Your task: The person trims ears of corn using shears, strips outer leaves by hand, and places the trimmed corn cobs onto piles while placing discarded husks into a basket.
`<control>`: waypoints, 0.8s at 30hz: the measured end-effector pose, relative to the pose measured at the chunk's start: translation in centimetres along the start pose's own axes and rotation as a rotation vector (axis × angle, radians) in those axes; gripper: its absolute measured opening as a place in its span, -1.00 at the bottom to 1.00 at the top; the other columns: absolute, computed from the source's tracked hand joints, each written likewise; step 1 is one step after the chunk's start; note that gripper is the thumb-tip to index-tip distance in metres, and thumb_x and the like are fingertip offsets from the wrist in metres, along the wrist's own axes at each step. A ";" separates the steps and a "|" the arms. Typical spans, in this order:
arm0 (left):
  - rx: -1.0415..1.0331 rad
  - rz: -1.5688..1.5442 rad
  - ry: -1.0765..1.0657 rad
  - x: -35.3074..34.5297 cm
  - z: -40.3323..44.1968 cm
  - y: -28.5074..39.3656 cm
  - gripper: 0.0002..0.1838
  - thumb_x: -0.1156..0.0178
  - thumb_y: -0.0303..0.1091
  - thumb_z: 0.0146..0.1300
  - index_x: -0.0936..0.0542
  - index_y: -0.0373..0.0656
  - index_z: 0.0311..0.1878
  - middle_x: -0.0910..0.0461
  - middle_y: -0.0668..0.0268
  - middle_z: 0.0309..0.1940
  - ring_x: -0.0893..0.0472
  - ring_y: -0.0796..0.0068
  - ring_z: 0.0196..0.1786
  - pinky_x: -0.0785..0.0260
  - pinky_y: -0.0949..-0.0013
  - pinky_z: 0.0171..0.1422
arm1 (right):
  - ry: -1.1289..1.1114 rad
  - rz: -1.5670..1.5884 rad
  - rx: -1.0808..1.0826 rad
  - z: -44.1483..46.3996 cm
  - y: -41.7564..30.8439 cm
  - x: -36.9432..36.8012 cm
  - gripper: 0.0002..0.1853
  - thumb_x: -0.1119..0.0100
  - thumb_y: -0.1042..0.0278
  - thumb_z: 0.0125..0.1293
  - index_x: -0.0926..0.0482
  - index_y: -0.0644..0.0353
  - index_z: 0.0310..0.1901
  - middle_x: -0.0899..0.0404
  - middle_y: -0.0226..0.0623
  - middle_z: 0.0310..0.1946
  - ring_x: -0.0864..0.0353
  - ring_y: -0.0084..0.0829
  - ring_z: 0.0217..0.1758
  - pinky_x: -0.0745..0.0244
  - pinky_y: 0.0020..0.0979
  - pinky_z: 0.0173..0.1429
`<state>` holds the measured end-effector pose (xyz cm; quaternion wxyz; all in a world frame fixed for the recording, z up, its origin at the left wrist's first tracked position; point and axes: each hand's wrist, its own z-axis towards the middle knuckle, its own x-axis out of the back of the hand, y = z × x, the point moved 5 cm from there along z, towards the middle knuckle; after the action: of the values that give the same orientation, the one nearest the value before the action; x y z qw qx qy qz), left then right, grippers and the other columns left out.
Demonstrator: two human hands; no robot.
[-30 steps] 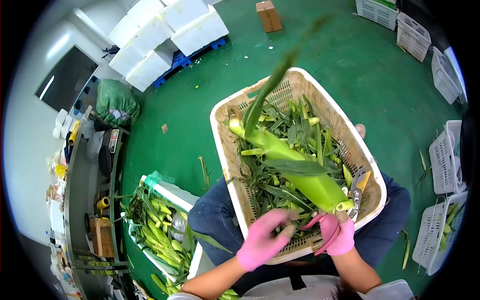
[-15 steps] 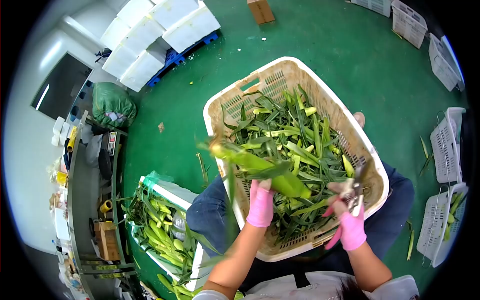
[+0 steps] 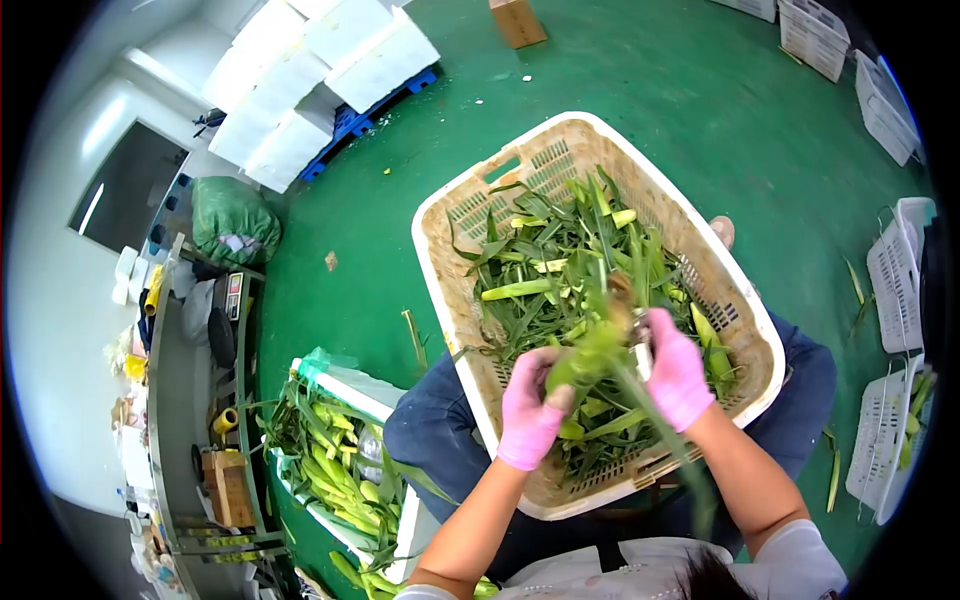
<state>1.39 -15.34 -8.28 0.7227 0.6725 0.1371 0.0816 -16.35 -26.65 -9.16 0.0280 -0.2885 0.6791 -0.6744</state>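
Swung the corn ear since the earlier frame from the left side of the basket to nearer its middle, and brought the right hand in close beside it. Rested the basket on the lap, with a deep heap of cut leaves and stalk pieces beneath both hands. Had a long, blurred leaf trailing from the ear toward the right forearm, crossing the space between the arms. To the left, had an open foam box full of corn beside the leg, and farther off a metal shelf unit and a green sack. Ahead, saw stacked foam boxes on a blue pallet and a cardboard box; to the right, white baskets along the floor.

Held the ear low over the heap, pointed away and to the right — long axis slanting from the left palm up toward the shears, browned end foremost. Curled the left hand firmly round the near end, thumb along the side. Closed the right hand round the pruning shears, metal part just beside the ear — could not tell the blades' opening through the blur.
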 end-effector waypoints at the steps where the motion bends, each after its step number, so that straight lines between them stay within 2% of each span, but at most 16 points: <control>1: 0.134 0.112 0.176 1.1 0.2 0.0 -0.57 -0.27 -0.30 0.44 -0.41 -0.22 0.26 -0.55 0.24 0.05 -0.57 0.47 -0.02 -0.49 0.39 0.11 | 0.020 0.002 -0.078 0.2 -0.8 0.8 -0.49 -0.43 0.19 0.18 -0.45 0.17 0.09 -0.63 -0.21 -0.27 -0.67 -0.27 -0.25 -0.59 -0.29 -0.14; 2: 0.173 -0.018 0.221 1.7 0.7 0.8 -0.70 -0.17 -0.42 0.47 -0.46 -0.21 0.21 -0.55 0.29 -0.08 -0.55 0.54 -0.22 -0.48 0.44 -0.08 | 0.045 -0.015 -0.151 -0.2 -2.1 2.3 -0.48 -0.46 0.16 0.19 -0.45 0.15 0.09 -0.62 -0.29 -0.27 -0.65 -0.38 -0.23 -0.58 -0.37 -0.14; 4: 0.052 0.341 0.151 -0.3 1.3 1.3 -0.72 -0.12 -0.43 0.47 -0.49 -0.22 0.19 -0.52 0.32 -0.18 -0.52 0.54 -0.28 -0.46 0.45 -0.12 | -0.017 0.744 -0.276 -0.3 2.8 0.8 -0.46 -0.50 0.18 0.17 -0.49 0.14 0.12 -0.54 -0.49 -0.20 -0.54 -0.56 -0.11 -0.51 -0.51 -0.06; 5: 0.190 0.192 -0.059 -3.3 0.6 0.3 -0.73 -0.09 -0.43 0.48 -0.50 -0.23 0.19 -0.53 0.28 -0.14 -0.57 0.46 -0.14 -0.48 0.44 -0.03 | -0.087 0.820 -0.175 -0.7 3.4 -0.5 -0.47 -0.48 0.22 0.18 -0.50 0.15 0.14 -0.54 -0.48 -0.18 -0.55 -0.56 -0.09 -0.51 -0.49 -0.04; 6: 0.139 0.284 -0.194 -4.4 0.1 -2.7 -0.67 -0.05 -0.41 0.53 -0.45 -0.23 0.29 -0.56 0.24 0.04 -0.59 0.46 0.10 -0.49 0.38 0.17 | -0.155 0.893 -0.070 -1.5 4.2 -1.8 -0.48 -0.45 0.26 0.19 -0.51 0.16 0.16 -0.54 -0.48 -0.16 -0.56 -0.55 -0.08 -0.52 -0.47 -0.02; 8: 0.139 -0.036 0.017 -4.2 -0.9 -4.6 -0.65 -0.11 -0.32 0.51 -0.45 -0.26 0.25 -0.57 0.21 0.06 -0.59 0.42 0.12 -0.45 0.31 0.27 | -0.111 1.129 -0.241 -3.2 2.2 -2.5 -0.51 -0.38 0.34 0.23 -0.49 0.17 0.19 -0.56 -0.42 -0.14 -0.59 -0.48 -0.16 -0.57 -0.46 -0.22; 10: 0.237 -0.376 0.053 -2.9 -2.2 -7.3 -0.57 -0.14 -0.15 0.49 -0.43 -0.26 0.23 -0.58 0.18 0.06 -0.62 0.41 0.05 -0.49 0.32 0.20 | -0.197 1.375 -0.250 -3.7 1.0 -2.2 -0.51 -0.34 0.39 0.26 -0.45 0.16 0.22 -0.58 -0.34 -0.12 -0.62 -0.39 -0.14 -0.63 -0.39 -0.16; 11: 0.331 -0.444 0.076 -2.0 -2.8 -9.4 -0.51 -0.15 -0.06 0.48 -0.42 -0.26 0.24 -0.59 0.18 0.07 -0.63 0.41 0.01 -0.52 0.35 0.16 | -0.293 1.383 -0.175 -3.8 1.0 -1.7 -0.45 -0.28 0.37 0.26 -0.39 0.18 0.28 -0.57 -0.29 -0.02 -0.60 -0.31 -0.04 -0.71 -0.07 0.06; 14: 0.429 -0.281 -0.058 -1.7 -3.6 -10.2 -0.42 -0.27 -0.17 0.40 -0.38 -0.27 0.36 -0.58 0.17 0.16 -0.59 0.36 0.15 -0.44 0.31 0.31 | -0.187 1.623 -0.202 -2.3 -0.1 -2.3 -0.50 -0.28 0.36 0.32 -0.41 0.15 0.28 -0.62 -0.20 0.06 -0.66 -0.28 0.01 -0.56 -0.13 0.24; 15: 0.434 -0.177 -0.133 -2.0 -3.6 -9.6 -0.37 -0.31 -0.20 0.37 -0.37 -0.28 0.40 -0.57 0.17 0.19 -0.57 0.34 0.20 -0.42 0.30 0.37 | -0.205 1.649 -0.194 -2.1 -1.4 -2.2 -0.52 -0.27 0.33 0.32 -0.45 0.21 0.24 -0.63 -0.18 0.09 -0.66 -0.26 0.03 -0.55 -0.14 0.24; 16: 0.320 0.474 -0.454 -3.1 -2.4 -4.8 -0.29 -0.37 -0.22 0.33 -0.33 -0.28 0.44 -0.52 0.15 0.28 -0.53 0.36 0.29 -0.36 0.28 0.46 | -0.253 1.687 -0.219 -1.6 -2.0 -2.2 -0.53 -0.27 0.33 0.31 -0.46 0.23 0.22 -0.64 -0.18 0.08 -0.66 -0.26 0.04 -0.55 -0.15 0.24; 17: 0.457 0.104 -0.391 -3.2 -3.2 -6.0 -0.13 -0.45 -0.31 0.23 -0.21 -0.25 0.52 -0.48 0.18 0.33 -0.49 0.35 0.34 -0.33 0.24 0.48 | -0.298 1.723 -0.242 -1.1 -2.6 -2.1 -0.54 -0.27 0.32 0.31 -0.47 0.26 0.21 -0.64 -0.19 0.07 -0.65 -0.25 0.05 -0.55 -0.17 0.24; 20: 0.502 -0.156 -0.382 -4.6 -2.4 -4.3 -0.08 -0.41 -0.32 0.24 -0.11 -0.24 0.57 -0.48 0.21 0.31 -0.48 0.28 0.35 -0.33 0.22 0.48 | -0.287 1.738 -0.227 -0.3 -5.6 0.2 -0.61 -0.22 0.33 0.32 -0.52 0.33 0.13 -0.64 -0.14 0.01 -0.66 -0.22 0.02 -0.56 -0.19 0.20; 21: 0.304 -0.332 -0.257 -4.6 -2.0 -5.1 -0.12 -0.49 -0.13 0.18 -0.30 -0.25 0.48 -0.55 0.20 0.26 -0.54 0.28 0.33 -0.32 0.20 0.50 | -0.250 1.657 -0.166 -0.1 -5.8 1.3 -0.61 -0.19 0.33 0.34 -0.52 0.33 0.13 -0.63 -0.11 0.02 -0.66 -0.22 0.01 -0.56 -0.18 0.19; 22: 0.210 -0.466 -0.236 -4.9 -1.1 -5.0 -0.13 -0.45 0.00 0.20 -0.29 -0.23 0.44 -0.55 0.16 0.23 -0.59 0.20 0.25 -0.41 0.12 0.44 | -0.211 1.575 -0.107 0.0 -5.7 2.6 -0.62 -0.17 0.34 0.35 -0.52 0.33 0.14 -0.62 -0.09 0.03 -0.66 -0.21 0.00 -0.57 -0.17 0.18; 24: 0.313 -0.573 -0.217 -4.4 -0.3 -4.4 -0.18 -0.40 0.08 0.21 -0.33 -0.23 0.37 -0.57 0.11 0.15 -0.65 0.14 0.15 -0.51 0.03 0.34 | -0.173 1.332 -0.086 -0.8 -5.3 5.2 -0.50 -0.22 0.28 0.34 -0.45 0.39 0.22 -0.60 -0.09 0.04 -0.64 -0.28 -0.05 -0.59 -0.18 0.11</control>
<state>-3.14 -16.69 -12.25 0.6147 0.7142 0.2536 -0.2187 -19.13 -27.74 -2.30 0.4806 0.1382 0.7337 -0.4601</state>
